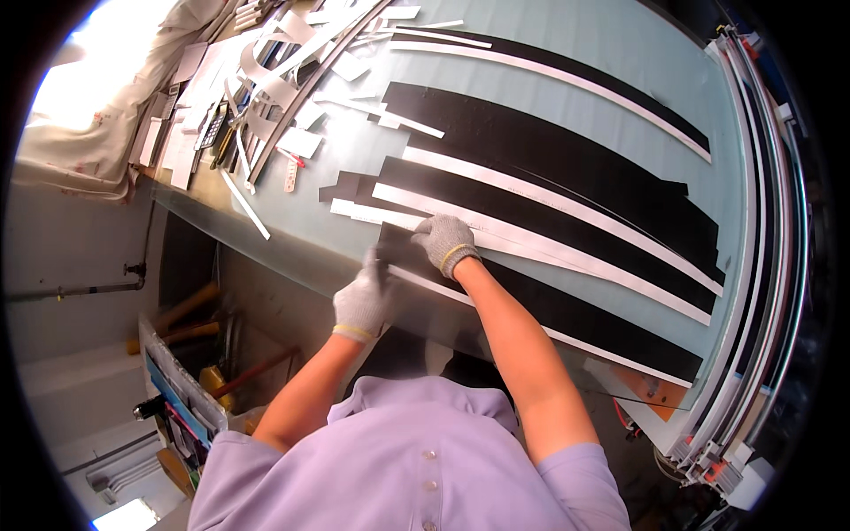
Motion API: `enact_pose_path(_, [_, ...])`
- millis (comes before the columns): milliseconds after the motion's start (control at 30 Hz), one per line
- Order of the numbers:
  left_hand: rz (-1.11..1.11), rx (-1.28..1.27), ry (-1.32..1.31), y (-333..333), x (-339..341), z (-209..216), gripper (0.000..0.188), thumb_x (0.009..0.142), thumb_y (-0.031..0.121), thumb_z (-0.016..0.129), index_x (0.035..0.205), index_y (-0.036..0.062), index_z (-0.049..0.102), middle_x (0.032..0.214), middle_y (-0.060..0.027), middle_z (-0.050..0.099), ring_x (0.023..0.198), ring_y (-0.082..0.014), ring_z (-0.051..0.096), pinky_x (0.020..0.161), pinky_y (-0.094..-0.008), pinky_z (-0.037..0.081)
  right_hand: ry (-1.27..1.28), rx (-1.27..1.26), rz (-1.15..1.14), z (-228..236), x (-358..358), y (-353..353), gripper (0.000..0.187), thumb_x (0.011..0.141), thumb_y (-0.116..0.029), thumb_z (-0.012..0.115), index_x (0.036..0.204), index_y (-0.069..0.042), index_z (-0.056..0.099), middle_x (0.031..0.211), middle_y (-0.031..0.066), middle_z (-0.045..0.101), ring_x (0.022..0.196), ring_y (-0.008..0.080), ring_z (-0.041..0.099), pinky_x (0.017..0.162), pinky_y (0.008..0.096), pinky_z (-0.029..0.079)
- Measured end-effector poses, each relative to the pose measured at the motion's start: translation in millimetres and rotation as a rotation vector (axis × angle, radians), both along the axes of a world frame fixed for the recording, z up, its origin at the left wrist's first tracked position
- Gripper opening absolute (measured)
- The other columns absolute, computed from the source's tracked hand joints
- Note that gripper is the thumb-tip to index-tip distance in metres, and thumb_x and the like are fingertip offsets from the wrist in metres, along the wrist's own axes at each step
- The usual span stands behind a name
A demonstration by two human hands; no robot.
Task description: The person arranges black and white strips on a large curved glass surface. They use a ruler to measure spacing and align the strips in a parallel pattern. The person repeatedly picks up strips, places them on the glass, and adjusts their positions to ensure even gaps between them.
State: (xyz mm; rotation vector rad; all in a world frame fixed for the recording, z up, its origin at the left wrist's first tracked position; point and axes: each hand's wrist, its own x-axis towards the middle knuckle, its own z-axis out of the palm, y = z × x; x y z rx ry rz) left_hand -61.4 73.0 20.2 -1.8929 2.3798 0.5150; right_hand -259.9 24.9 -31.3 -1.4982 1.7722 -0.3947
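Observation:
Both my hands wear grey knit gloves with yellow cuff bands. The nearest long black strip (pixel 567 305), with a white band along its near edge, lies along the front of the table. My right hand (pixel 445 242) is closed on this strip near its left end, fingers curled at the far edge. At the strip's left end is my left hand (pixel 361 301), blurred by motion; its fingers touch or almost touch the corner, and their grip is unclear. Just beyond the right hand runs a white band (pixel 522 239) beside another black strip (pixel 567 241).
More black strips (pixel 531 142) and white bands (pixel 567 75) lie farther back on the pale glass-like table (pixel 310 252). Paper offcuts (pixel 266 75), a calculator (pixel 211 131) and loose tools fill the far left. A metal rail (pixel 753 248) borders the right side.

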Motion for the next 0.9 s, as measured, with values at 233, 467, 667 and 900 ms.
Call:
enact_pose_path(233, [0.205,-0.185,-0.19,-116,83,9,0.077,0.091,0.047,0.07,0.152,0.0077,0.043,0.103,-0.021,0.072,0.089,-0.0401,0.071,0.079,-0.0497,0.056,-0.138,-0.147,-0.045,9,-19,5,0.026,0.086,-0.036,0.072,0.097,-0.013,0.081,0.099,0.0152,0.075,0.095,0.0363,0.07,0.086,0.0451,0.055])
enact_pose_path(467, [0.429,0.373,1.415,-18,-1,-26,0.071,0.089,0.008,0.072,0.153,-0.0007,0.042,0.143,-0.0175,0.057,0.127,-0.022,0.056,0.104,-0.0336,0.047,-0.24,-0.621,-0.067,162,-8,-38,0.021,0.087,-0.026,0.073,0.088,-0.006,0.078,0.087,0.0189,0.072,0.081,0.0377,0.07,0.073,0.0416,0.056])
enact_pose_path(667, [0.434,0.745,1.79,-26,-82,-48,0.035,0.1,0.021,0.067,0.127,0.0001,0.061,0.121,-0.0074,0.067,0.114,-0.0182,0.063,0.099,-0.0361,0.05,-0.211,-0.579,-0.058,153,2,-27,0.027,0.088,-0.03,0.072,0.106,-0.009,0.074,0.095,0.02,0.072,0.09,0.0398,0.07,0.081,0.0452,0.056])
enact_pose_path(900, [0.404,0.447,1.688,-83,-49,-15,0.027,0.101,0.017,0.066,0.124,0.0038,0.064,0.119,-0.0093,0.071,0.108,-0.0181,0.068,0.095,-0.0334,0.057,0.069,0.13,-0.17,53,-215,198,0.043,0.09,-0.025,0.073,0.124,-0.001,0.067,0.124,0.0227,0.068,0.117,0.0387,0.063,0.101,0.0446,0.05])
